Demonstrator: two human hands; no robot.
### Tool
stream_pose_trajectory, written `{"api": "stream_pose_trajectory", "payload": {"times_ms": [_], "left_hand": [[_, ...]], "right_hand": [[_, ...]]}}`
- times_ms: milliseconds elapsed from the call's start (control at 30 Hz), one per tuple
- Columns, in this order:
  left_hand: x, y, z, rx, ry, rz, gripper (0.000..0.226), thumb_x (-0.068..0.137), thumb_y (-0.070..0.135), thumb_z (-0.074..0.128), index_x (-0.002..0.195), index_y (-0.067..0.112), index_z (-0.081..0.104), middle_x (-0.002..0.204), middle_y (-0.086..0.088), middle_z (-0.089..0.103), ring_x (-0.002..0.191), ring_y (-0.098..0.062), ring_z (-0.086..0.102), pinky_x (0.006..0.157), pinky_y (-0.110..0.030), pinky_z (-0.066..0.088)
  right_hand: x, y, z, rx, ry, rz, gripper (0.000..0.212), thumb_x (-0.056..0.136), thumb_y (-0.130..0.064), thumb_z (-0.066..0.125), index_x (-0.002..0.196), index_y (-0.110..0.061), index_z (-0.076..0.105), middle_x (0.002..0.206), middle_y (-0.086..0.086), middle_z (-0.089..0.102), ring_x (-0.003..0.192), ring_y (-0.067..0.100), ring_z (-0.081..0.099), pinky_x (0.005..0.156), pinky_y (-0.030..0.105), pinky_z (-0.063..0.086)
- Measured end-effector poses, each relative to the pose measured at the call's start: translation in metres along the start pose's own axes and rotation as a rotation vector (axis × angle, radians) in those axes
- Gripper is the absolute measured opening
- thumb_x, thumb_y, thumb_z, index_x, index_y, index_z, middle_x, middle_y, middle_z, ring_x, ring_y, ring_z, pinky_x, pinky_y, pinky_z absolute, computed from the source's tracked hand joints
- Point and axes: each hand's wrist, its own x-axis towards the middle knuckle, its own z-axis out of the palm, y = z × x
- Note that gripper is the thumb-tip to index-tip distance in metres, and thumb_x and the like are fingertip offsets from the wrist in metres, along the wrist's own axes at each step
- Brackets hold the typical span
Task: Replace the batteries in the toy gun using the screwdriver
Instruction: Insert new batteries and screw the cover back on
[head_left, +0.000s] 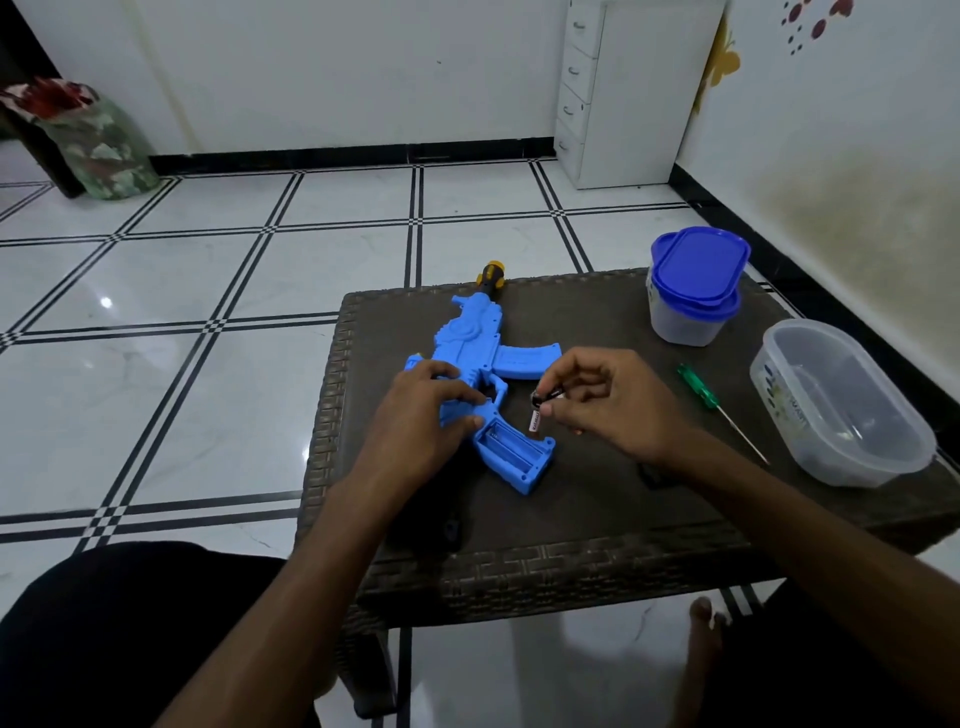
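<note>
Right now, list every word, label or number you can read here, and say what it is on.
Battery in the right hand: red print on a white label, too blurred to read.
Clear tub: a printed side label, letters perhaps "MA", otherwise unreadable.
Toy gun, screwdriver, lidded jar: no text visible.

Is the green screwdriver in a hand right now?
No, the green screwdriver lies on the table, right of the right hand, untouched.

Glossy blue plastic toy gun (480, 358), woven table (571, 566)
</note>
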Motion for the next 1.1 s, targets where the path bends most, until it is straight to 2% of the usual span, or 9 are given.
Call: {"api": "stream_pose_trajectory", "payload": {"times_ms": [200, 300, 367, 433, 567, 733, 900, 1000, 1100], "left_hand": [[-0.002, -0.001, 0.002, -0.017, 0.002, -0.002, 0.028, 0.085, 0.032, 0.072, 0.113, 0.032, 0.070, 0.137, 0.005, 0.048, 0.128, -0.016, 0.042, 0.102, -0.031, 0.037], [-0.002, -0.001, 0.002, -0.031, 0.002, -0.005, 0.028, 0.085, 0.031, 0.072, 0.113, 0.032, 0.070, 0.137, 0.006, 0.048, 0.129, -0.015, 0.042, 0.102, -0.029, 0.035], [-0.001, -0.002, 0.003, -0.027, -0.004, -0.008, 0.028, 0.085, 0.031, 0.071, 0.113, 0.032, 0.070, 0.138, 0.006, 0.048, 0.130, -0.015, 0.041, 0.102, -0.029, 0.035], [-0.001, -0.002, 0.003, -0.024, -0.002, -0.011, 0.028, 0.086, 0.030, 0.071, 0.113, 0.033, 0.070, 0.138, 0.006, 0.048, 0.130, -0.015, 0.041, 0.103, -0.030, 0.035], [-0.001, -0.001, 0.003, -0.031, 0.004, -0.018, 0.027, 0.085, 0.030, 0.072, 0.112, 0.033, 0.070, 0.138, 0.006, 0.048, 0.130, -0.015, 0.041, 0.101, -0.026, 0.032], [-0.001, 0.000, 0.002, -0.026, -0.006, -0.026, 0.028, 0.085, 0.031, 0.072, 0.113, 0.033, 0.070, 0.139, 0.007, 0.047, 0.131, -0.014, 0.040, 0.103, -0.029, 0.034], [-0.001, 0.001, 0.001, -0.020, -0.003, -0.023, 0.029, 0.086, 0.030, 0.071, 0.114, 0.033, 0.069, 0.139, 0.007, 0.047, 0.131, -0.014, 0.040, 0.101, -0.026, 0.032], [-0.002, 0.001, 0.001, -0.013, 0.000, -0.017, 0.029, 0.086, 0.030, 0.071, 0.114, 0.033, 0.069, 0.139, 0.006, 0.047, 0.131, -0.014, 0.040, 0.100, -0.025, 0.030], [-0.002, 0.000, 0.002, -0.017, 0.006, -0.012, 0.028, 0.086, 0.030, 0.071, 0.114, 0.032, 0.070, 0.139, 0.005, 0.047, 0.130, -0.015, 0.041, 0.099, -0.023, 0.028]], "right_hand": [[-0.002, -0.003, -0.004, -0.010, 0.039, -0.002, 0.023, 0.084, -0.003, 0.075, 0.103, -0.011, 0.066, 0.090, 0.006, 0.074, 0.074, 0.021, 0.068, 0.062, 0.031, 0.055], [0.000, -0.009, -0.016, -0.232, 0.004, -0.038, 0.015, 0.084, -0.006, 0.074, 0.096, -0.014, 0.069, 0.086, 0.004, 0.071, 0.070, 0.025, 0.064, 0.063, 0.035, 0.053], [0.004, -0.009, -0.026, -0.412, -0.029, -0.009, 0.015, 0.084, -0.008, 0.073, 0.092, -0.021, 0.070, 0.080, -0.007, 0.068, 0.059, 0.007, 0.059, 0.056, 0.021, 0.045], [0.007, -0.009, -0.032, -0.540, -0.080, 0.060, 0.017, 0.085, -0.010, 0.071, 0.092, -0.025, 0.069, 0.075, -0.016, 0.061, 0.059, -0.005, 0.056, 0.056, 0.009, 0.039], [0.013, -0.001, -0.028, -0.654, -0.164, 0.108, 0.016, 0.086, -0.014, 0.071, 0.098, -0.024, 0.071, 0.074, -0.022, 0.054, 0.064, -0.008, 0.050, 0.056, 0.008, 0.034], [0.017, 0.011, -0.017, -0.643, -0.211, 0.107, 0.026, 0.084, -0.022, 0.076, 0.108, -0.027, 0.067, 0.097, -0.015, 0.062, 0.079, -0.005, 0.053, 0.065, 0.012, 0.038], [0.013, 0.009, -0.026, -0.627, -0.166, 0.120, 0.015, 0.086, -0.021, 0.073, 0.096, -0.027, 0.064, 0.085, -0.019, 0.057, 0.073, -0.003, 0.052, 0.062, 0.014, 0.036], [0.010, 0.009, -0.033, -0.662, -0.154, 0.163, 0.014, 0.083, -0.025, 0.076, 0.087, -0.028, 0.064, 0.094, -0.014, 0.062, 0.088, 0.005, 0.057, 0.071, 0.023, 0.044], [0.005, 0.009, -0.031, -0.733, -0.207, 0.204, 0.021, 0.080, -0.031, 0.079, 0.094, -0.026, 0.065, 0.097, -0.012, 0.059, 0.095, 0.008, 0.056, 0.076, 0.026, 0.042]]}}
